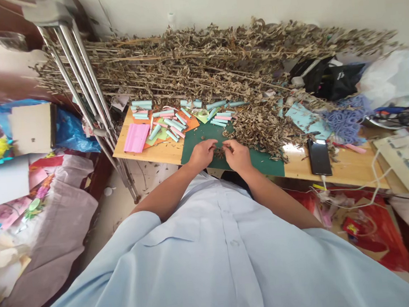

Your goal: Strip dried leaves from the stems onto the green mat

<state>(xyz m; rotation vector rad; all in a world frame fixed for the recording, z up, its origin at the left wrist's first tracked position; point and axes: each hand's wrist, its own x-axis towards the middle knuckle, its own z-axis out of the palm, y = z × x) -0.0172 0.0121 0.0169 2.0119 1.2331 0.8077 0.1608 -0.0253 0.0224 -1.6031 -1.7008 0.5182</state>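
Leaf pile (259, 125) at 2 o'clock from right hand (238, 156), left hand (201, 154) farther; no clear long axis; fingers curled inward, can't tell if gripping.

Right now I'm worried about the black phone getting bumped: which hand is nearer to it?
Right. The right hand is over the green mat, left of the black phone; the left hand is farther left, also over the mat.
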